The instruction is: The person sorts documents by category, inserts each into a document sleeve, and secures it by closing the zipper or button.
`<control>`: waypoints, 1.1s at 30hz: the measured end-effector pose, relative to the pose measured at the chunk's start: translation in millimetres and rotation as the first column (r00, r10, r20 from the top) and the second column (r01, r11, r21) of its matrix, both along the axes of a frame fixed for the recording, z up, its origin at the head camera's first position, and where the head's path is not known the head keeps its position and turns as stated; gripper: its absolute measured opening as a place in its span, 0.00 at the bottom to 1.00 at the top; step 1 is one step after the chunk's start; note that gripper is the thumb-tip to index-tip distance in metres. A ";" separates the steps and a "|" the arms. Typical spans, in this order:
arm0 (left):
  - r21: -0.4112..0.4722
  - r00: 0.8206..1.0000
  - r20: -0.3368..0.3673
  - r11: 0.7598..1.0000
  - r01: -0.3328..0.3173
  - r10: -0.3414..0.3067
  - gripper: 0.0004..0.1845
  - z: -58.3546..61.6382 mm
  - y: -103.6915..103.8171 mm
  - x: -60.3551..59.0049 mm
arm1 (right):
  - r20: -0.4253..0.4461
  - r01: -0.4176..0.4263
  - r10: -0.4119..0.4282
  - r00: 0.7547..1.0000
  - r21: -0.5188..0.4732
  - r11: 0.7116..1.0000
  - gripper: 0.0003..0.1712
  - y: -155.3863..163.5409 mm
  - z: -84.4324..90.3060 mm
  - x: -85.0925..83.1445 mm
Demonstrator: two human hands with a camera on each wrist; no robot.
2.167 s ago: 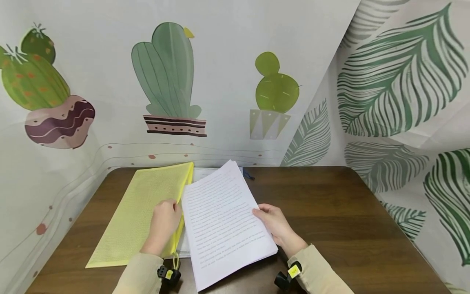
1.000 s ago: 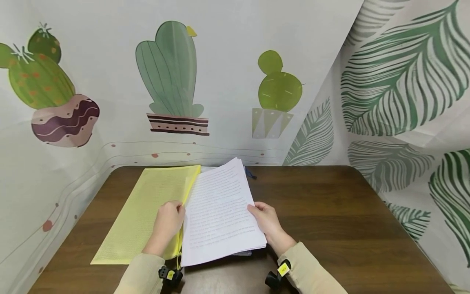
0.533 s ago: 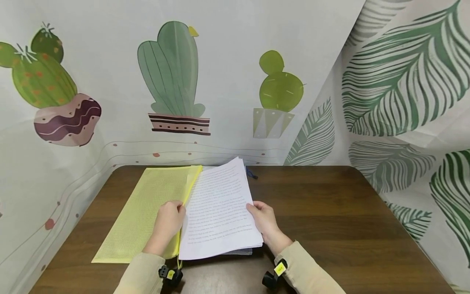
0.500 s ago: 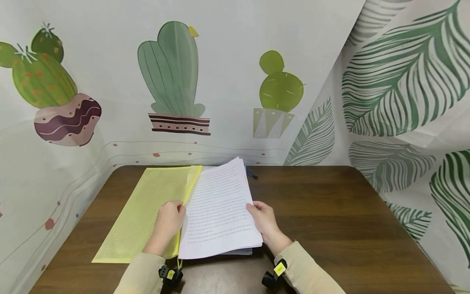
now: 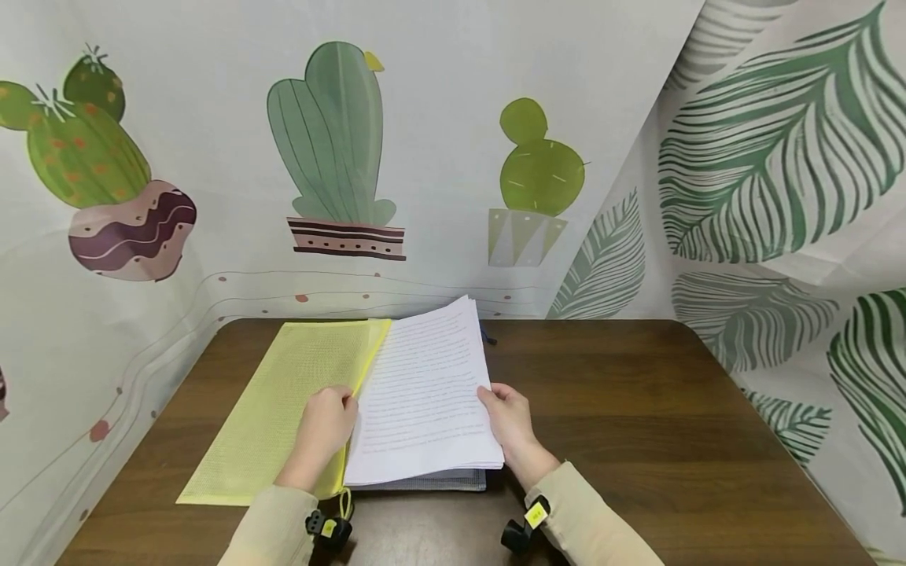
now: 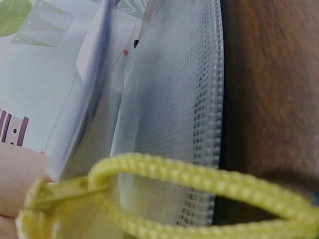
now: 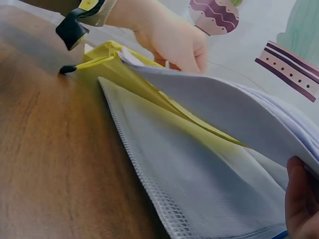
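Low in the head view's centre, the left hand (image 5: 322, 428) held back the yellow mesh pouch's flap (image 5: 283, 409) while the right hand (image 5: 511, 424) gripped the paper stack (image 5: 425, 401), seemingly mid-insertion, next needing a level slide inward on the surface (image 5: 637, 409).

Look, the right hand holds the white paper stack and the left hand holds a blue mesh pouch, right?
Nearly. The left hand holds a yellow mesh pouch, not blue, as the head view shows. The right hand does hold the stack of white printed paper.
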State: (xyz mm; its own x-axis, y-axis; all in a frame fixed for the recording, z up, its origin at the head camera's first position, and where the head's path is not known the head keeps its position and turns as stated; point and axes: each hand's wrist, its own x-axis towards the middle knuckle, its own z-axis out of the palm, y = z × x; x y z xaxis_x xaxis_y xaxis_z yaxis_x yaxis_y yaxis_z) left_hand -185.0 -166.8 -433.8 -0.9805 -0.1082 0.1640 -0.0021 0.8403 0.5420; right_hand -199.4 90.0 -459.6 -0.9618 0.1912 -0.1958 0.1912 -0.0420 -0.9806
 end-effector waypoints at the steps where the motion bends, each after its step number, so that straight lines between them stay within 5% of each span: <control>1: 0.003 1.000 0.005 1.000 -0.001 0.001 0.14 0.3 0.5 0.2 | 0.001 0.001 -0.001 1.000 -0.005 1.000 0.16 -0.5 -0.5 0.1; 22: 0.020 0.998 0.054 1.000 0.022 -0.023 0.09 2.4 6.5 -0.2 | 0.006 0.052 -0.052 0.999 -0.093 0.994 0.15 -13.5 -2.8 3.6; 33: 0.033 0.999 0.046 0.999 0.005 -0.006 0.08 -0.1 9.1 -3.2 | 0.016 -0.080 0.082 0.997 -0.076 0.994 0.20 -11.1 -0.6 10.8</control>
State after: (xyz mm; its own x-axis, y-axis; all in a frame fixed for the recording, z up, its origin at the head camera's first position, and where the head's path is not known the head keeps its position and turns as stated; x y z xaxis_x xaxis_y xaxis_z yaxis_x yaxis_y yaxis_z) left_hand -188.2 -157.7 -433.9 -0.9875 -0.1073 0.1152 -0.0230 0.8219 0.5691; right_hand -188.6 78.9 -460.3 -0.9694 0.0966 -0.2255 0.2161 -0.0990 -0.9713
